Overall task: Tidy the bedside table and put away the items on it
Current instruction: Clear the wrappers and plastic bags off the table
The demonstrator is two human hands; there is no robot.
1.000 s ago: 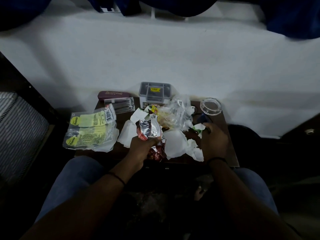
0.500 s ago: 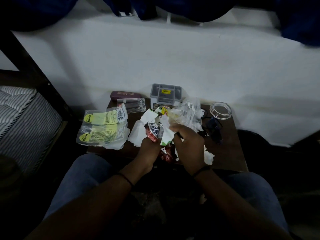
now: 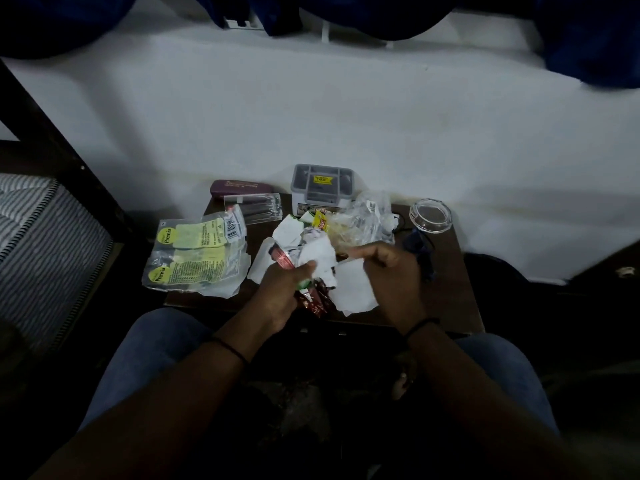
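The wrappers (image 3: pixel 304 261), a crumpled bunch of white paper and red foil, sit over the middle of the counter (image 3: pixel 450 299), whose near right part is bare up to its front edge. From the bunch, the clear dish (image 3: pixel 430 215) is far right and the Premia packets (image 3: pixel 197 258) hang over the left edge. The left hand (image 3: pixel 282 292) grips the bunch from below, fingers curled. The right hand (image 3: pixel 389 271), just right of it, has loosely curled fingers; I cannot tell if it pinches anything.

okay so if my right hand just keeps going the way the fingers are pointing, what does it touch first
Most likely the crumpled white paper that your left hand grips. Your right hand has its fingers aimed leftward at that bundle, with only a small gap showing. Depth is hard to judge from the head view.
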